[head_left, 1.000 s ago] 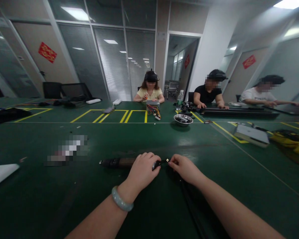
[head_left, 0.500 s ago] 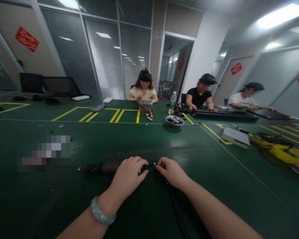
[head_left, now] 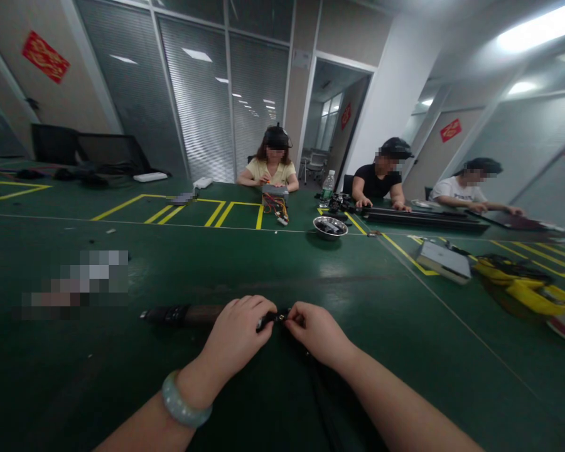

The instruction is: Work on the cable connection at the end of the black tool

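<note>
Since the earlier view, the right hand (head_left: 317,329) had come closer to the left hand (head_left: 239,326). The green table (head_left: 207,263) carried yellow lines (head_left: 117,208), and behind it stood a glass wall (head_left: 202,113). The dark tube (head_left: 202,315) lay on the table, under the left hand, whose fingers curled around it. Its long axis ran left to right, the narrow end pointing left. The right fingertips pinched a small shiny piece (head_left: 281,317), just beside the left fingertips.

Over there, my left hand (head_left: 240,326) reaches in from seven o'clock, palm down with bent fingers (head_left: 264,307), and my right hand (head_left: 317,333) from five o'clock, pinching, the two very close together.
</note>
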`<move>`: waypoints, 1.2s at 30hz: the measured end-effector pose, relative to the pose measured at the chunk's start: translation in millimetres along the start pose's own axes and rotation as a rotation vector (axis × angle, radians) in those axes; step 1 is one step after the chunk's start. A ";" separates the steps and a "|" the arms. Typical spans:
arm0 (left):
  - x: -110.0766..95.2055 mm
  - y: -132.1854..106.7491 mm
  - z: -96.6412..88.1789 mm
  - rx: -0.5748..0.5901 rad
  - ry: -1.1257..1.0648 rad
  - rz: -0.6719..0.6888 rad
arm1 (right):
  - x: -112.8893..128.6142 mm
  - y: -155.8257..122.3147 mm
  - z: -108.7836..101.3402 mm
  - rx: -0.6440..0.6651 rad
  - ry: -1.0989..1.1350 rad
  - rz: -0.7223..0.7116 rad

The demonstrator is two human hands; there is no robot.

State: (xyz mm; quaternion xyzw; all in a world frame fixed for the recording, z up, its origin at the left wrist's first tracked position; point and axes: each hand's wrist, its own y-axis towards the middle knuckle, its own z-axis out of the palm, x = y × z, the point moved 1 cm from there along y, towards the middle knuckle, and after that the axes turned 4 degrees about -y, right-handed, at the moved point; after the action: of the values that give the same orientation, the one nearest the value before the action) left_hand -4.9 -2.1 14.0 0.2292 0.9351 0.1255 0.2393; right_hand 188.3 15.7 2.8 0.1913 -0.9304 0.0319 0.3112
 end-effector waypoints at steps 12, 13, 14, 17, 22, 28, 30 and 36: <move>1.5 2.9 2.1 0.005 0.000 0.017 | 2.8 1.5 0.9 -0.007 -0.084 -0.022; 1.5 3.5 2.7 0.003 0.001 0.026 | 2.7 1.8 1.4 -0.007 -0.088 -0.021; 1.4 4.1 3.4 0.002 0.002 0.039 | 2.6 2.0 1.9 -0.005 -0.092 -0.018; 0.6 5.3 4.5 0.016 0.002 0.079 | 2.7 2.4 3.1 0.002 -0.103 -0.017; -0.8 5.0 2.4 0.055 0.003 0.103 | 5.7 1.1 1.4 -0.013 -0.179 -0.045; -0.4 4.2 4.0 0.054 -0.010 0.117 | 16.3 -2.4 -1.1 -0.040 -0.363 -0.137; 0.3 4.3 5.3 0.050 -0.014 0.119 | 18.8 -3.0 -0.4 -0.038 -0.405 -0.147; 1.8 5.0 6.7 0.029 -0.011 0.112 | 13.2 -3.8 0.0 -0.020 -0.321 -0.106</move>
State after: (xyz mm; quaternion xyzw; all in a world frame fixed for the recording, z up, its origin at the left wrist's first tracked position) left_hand -1.0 4.0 9.3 0.2853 0.9213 0.1239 0.2336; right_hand 180.1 7.7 10.3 0.2397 -0.9570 -0.0247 0.1617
